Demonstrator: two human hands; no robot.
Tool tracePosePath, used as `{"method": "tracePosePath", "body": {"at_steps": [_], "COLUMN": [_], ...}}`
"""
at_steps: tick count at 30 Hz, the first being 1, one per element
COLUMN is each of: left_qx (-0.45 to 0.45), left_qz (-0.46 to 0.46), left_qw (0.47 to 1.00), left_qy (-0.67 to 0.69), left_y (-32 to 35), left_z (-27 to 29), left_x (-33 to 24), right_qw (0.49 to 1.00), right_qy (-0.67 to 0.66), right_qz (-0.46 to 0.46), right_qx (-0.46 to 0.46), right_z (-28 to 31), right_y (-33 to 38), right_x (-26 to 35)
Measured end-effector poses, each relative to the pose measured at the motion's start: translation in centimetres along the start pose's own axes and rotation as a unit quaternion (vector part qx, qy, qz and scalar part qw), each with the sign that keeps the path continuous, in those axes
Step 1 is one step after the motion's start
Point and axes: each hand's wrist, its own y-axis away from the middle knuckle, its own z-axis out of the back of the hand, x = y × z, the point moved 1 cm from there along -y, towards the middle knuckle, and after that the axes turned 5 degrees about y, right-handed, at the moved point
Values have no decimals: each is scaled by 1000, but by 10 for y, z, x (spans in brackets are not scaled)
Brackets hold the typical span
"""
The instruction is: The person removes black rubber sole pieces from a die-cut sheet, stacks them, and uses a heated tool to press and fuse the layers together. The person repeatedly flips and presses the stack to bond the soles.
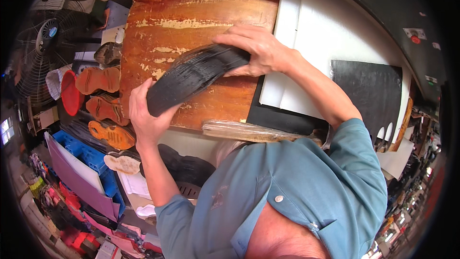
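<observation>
A black rubber shoe sole [194,74] is held up over a worn brown wooden board [191,14]. My left hand [143,115] grips its lower left end from below. My right hand [261,50] is clamped over its upper right end, fingers curled over the top edge. The sole is bent in a slight arch between the two hands, its ribbed side facing me.
White sheets [316,29] and a black rubber sheet [366,91] with cut-outs lie to the right. A brush with a wooden handle [249,132] lies at the board's near edge. Several orange soles [103,108] are stacked at left beside a fan [40,50] and a blue crate [88,156].
</observation>
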Motion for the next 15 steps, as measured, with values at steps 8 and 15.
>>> {"method": "tracePosePath", "body": {"at_steps": [8, 15], "left_qx": [8, -26], "left_qz": [6, 9], "left_qw": [1000, 1000], "left_qy": [3, -9], "left_y": [1, 8], "left_z": [-12, -21], "left_x": [-9, -6], "right_qw": [988, 992], "right_qy": [110, 75], "right_qz": [-59, -62], "right_qx": [87, 75], "right_z": [10, 3], "right_y": [-7, -20], "right_x": [11, 25]}}
